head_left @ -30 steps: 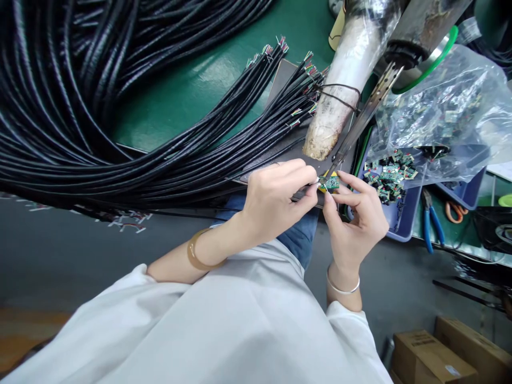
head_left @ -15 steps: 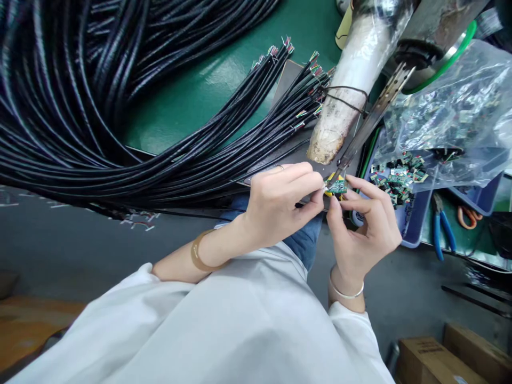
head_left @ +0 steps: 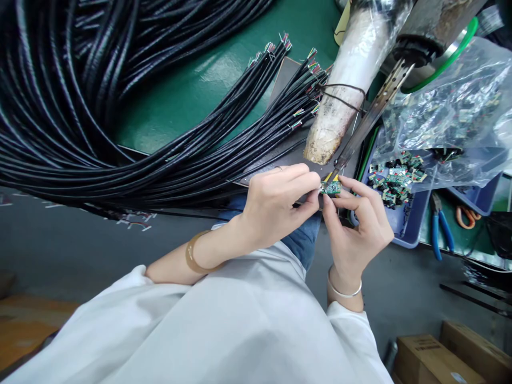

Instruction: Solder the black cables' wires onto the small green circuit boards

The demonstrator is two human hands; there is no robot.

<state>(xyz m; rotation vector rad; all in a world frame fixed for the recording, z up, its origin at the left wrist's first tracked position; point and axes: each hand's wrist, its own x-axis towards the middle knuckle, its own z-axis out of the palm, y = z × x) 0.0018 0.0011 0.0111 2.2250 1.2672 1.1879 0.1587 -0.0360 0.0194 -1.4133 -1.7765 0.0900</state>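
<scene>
My left hand (head_left: 278, 205) is closed in a pinch at the left edge of a small green circuit board (head_left: 332, 188). A pale wire end shows at its fingertips, and a thin black cable (head_left: 200, 215) runs in below that wrist; the fingers hide most of what they grip. My right hand (head_left: 358, 224) holds the board between thumb and fingers at its lower and right edges. The tip of a fixed soldering iron (head_left: 354, 140) points down onto the board's upper left part, touching or very close. Something yellow shows just behind the board.
Black cables (head_left: 172, 165) with stripped coloured ends lie across the green table (head_left: 224, 74). A wrapped white tube (head_left: 334, 114) stands by the iron. Rightward are a blue tray (head_left: 414, 224) of circuit boards, a plastic bag (head_left: 452, 117), pliers (head_left: 442, 229) and orange-handled scissors (head_left: 468, 217).
My right hand and the board have shifted slightly left, closer to my left hand's fingertips. The whole view has also drifted a little. Both hands keep their grip.
</scene>
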